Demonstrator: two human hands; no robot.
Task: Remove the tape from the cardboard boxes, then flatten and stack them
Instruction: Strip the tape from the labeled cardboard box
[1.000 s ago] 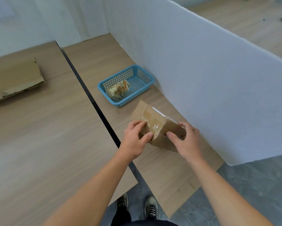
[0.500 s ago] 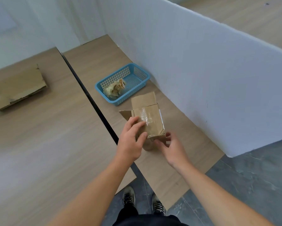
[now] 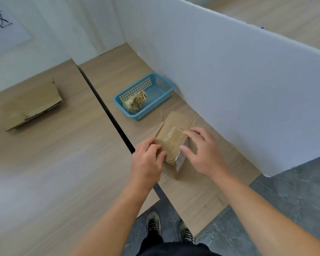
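Scanning left to right: flattened cardboard [image 3: 32, 105] lay at the far left of the table [image 3: 63, 172], well apart from the work. A blue basket [image 3: 161, 84] sat near the white partition [image 3: 229, 80] and held a wad of peeled tape [image 3: 134, 102]. Just in front of the basket, the cardboard box [image 3: 174, 139] stood on the table with its far flaps open and a strip of clear tape [image 3: 171, 134] across its top face. The left hand [image 3: 147, 159] gripped the box's left near edge with curled fingers. The right hand [image 3: 201, 152] lay spread over the top, fingers fairly straight, index tip at the tape's right end; no pinch on the tape was visible. Judged step: finding a tape edge to lift. Risks: the clear strip may tear into slivers if pulled at a steep angle, leaving residue on the board. The top paper layer may strip away with the adhesive. The light box may slide or tip toward the partition if the left hand's grip slackens during the pull. A printed label [image 3: 180, 158] on the near side could be mistaken for tape.
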